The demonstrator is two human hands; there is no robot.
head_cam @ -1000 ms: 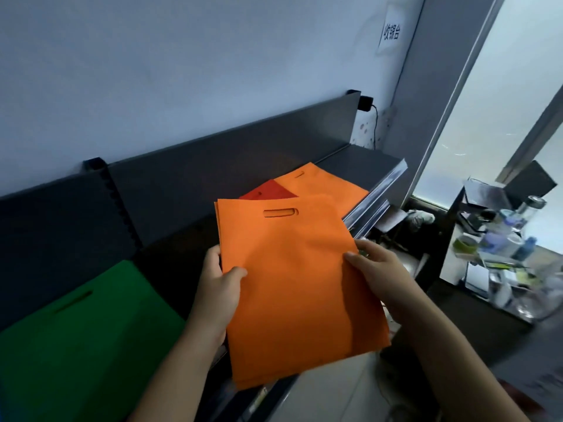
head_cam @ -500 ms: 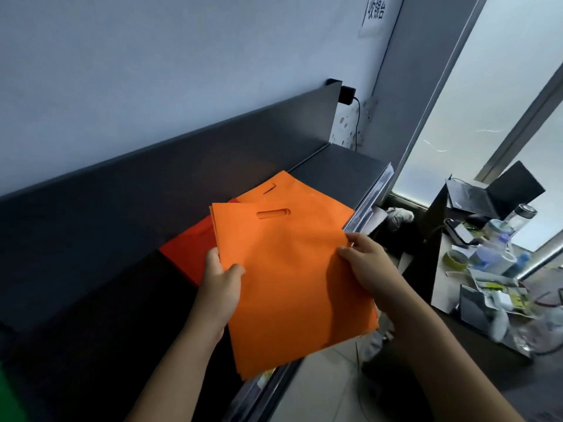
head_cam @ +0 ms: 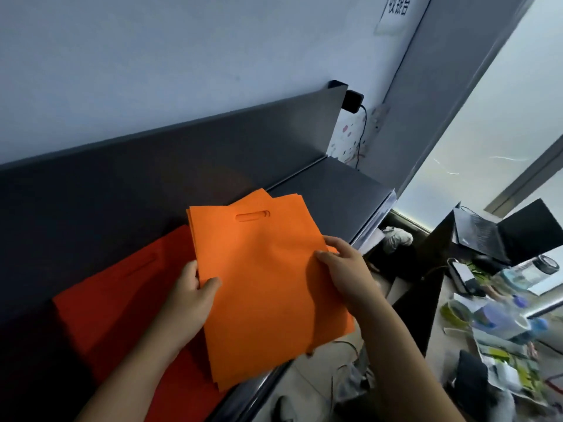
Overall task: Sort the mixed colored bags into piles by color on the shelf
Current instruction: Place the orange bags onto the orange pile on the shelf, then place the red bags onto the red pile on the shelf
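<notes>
A stack of orange bags (head_cam: 262, 284) with a cut-out handle slot is held over the dark shelf (head_cam: 335, 190). My left hand (head_cam: 192, 300) grips its left edge, thumb on top. My right hand (head_cam: 344, 275) pinches its right edge. More orange bags (head_cam: 286, 201) lie on the shelf beneath, their corners showing past the top of the held stack. A red bag (head_cam: 122, 300) lies flat on the shelf to the left, partly under the stack and my left arm.
The shelf has a dark back panel (head_cam: 182, 159) and a metal front edge (head_cam: 371, 220). A black plug (head_cam: 352, 101) sits on the wall. At lower right is a cluttered desk with a laptop (head_cam: 502, 236), bottles and papers.
The view has swung right, so the green bag has left the frame and more of the red bag shows. Both hands have carried the orange stack over the orange bags on the shelf.
</notes>
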